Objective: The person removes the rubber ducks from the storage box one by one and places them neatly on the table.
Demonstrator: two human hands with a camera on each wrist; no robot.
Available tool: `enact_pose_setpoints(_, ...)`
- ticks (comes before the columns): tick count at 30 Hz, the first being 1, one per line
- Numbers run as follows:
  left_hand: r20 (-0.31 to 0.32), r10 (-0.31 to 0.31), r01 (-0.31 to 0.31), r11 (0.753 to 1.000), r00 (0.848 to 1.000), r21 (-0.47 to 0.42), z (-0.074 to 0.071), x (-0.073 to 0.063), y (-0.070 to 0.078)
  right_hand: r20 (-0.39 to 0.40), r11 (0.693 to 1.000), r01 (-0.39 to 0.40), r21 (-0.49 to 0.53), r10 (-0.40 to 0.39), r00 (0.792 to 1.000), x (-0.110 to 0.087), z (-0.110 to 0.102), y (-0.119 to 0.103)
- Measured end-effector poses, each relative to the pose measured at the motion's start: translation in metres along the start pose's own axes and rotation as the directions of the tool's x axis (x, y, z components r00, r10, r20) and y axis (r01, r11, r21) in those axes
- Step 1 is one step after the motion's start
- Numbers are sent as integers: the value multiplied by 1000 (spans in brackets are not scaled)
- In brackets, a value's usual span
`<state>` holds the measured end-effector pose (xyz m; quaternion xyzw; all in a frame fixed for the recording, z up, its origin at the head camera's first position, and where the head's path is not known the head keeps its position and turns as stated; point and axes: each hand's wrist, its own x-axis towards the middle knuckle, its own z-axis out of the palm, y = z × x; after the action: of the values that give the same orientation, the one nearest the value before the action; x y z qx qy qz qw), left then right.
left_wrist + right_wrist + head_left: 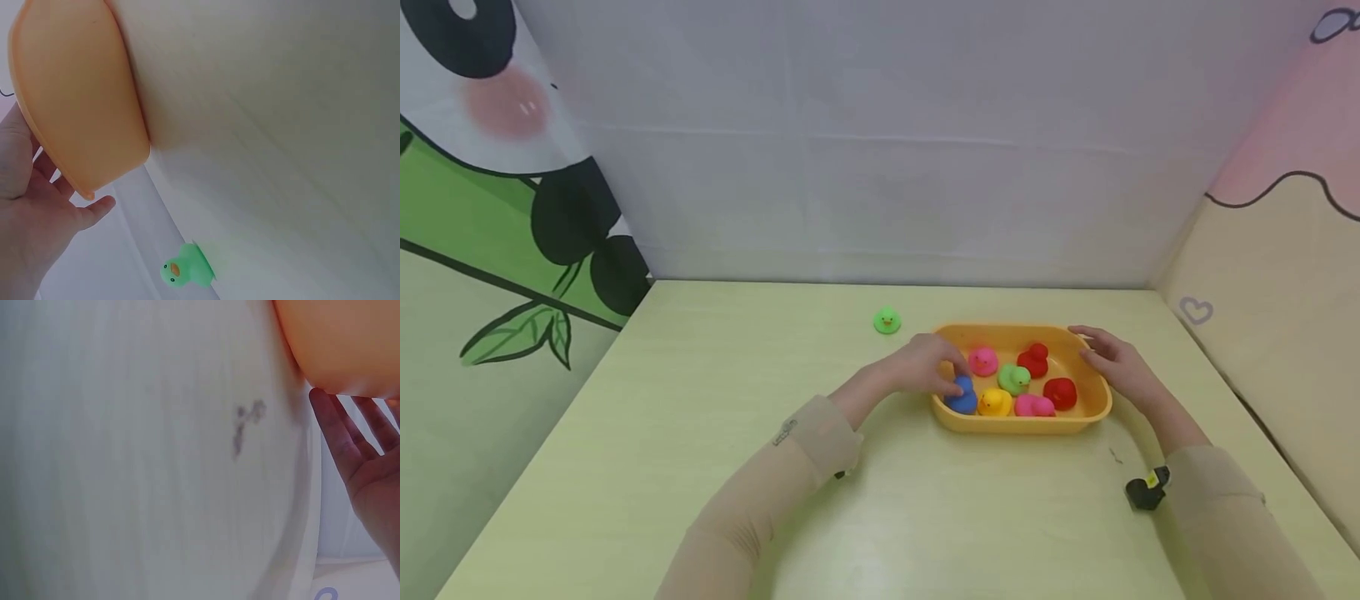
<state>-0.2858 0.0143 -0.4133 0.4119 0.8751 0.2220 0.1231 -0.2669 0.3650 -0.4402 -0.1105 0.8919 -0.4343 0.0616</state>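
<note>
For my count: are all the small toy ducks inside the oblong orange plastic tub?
No, one bright green toy duck sits on the pale yellow tabletop, outside the tub.

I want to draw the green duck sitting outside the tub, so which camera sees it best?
The left wrist view: the green duck looks biggest, with its beak and both eyes clear. The head view shows it whole but small. The right wrist view doesn't show it.

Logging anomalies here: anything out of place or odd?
One bright green duck sits alone on the table, outside the yellow tub holding the other toys. Also a small dark mark on the table near the right hand; cause unclear.
</note>
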Motion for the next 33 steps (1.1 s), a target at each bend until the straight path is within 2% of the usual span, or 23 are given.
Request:
enact_pose_setpoints(4, -68, 51, -48, 998, 996, 42, -3, -1, 3, -8, 1000, 1, -4, -1, 1000, -1, -1, 1)
enact_pose_setpoints(8, -131, 81, -71, 994, 988, 78, -7, -3, 6, -11, 1000, -11, -1, 11, 1000, -3, -1, 1)
enact_pose_setpoints(12, -164, 53, -40, 996, 985, 80, -11, -8, 8, -14, 1000, -17, 4, 17, 1000, -4, 0, 0)
enact_pose_setpoints(19, -209, -22, 16, 999, 978, -31, -22, -23, 11, -16, 1000, -18, 2, 18, 1000, 1, 3, 0)
enact_pose_setpoints(23, -236, -17, 8, 999, 972, -41, -27, -31, 11, -18, 1000, -23, -4, 23, 1000, 3, 5, -1)
enact_pose_setpoints(33, -316, 31, -26, 999, 948, 21, -37, -47, 8, -30, 999, -17, -29, 16, 999, 6, 7, -3)
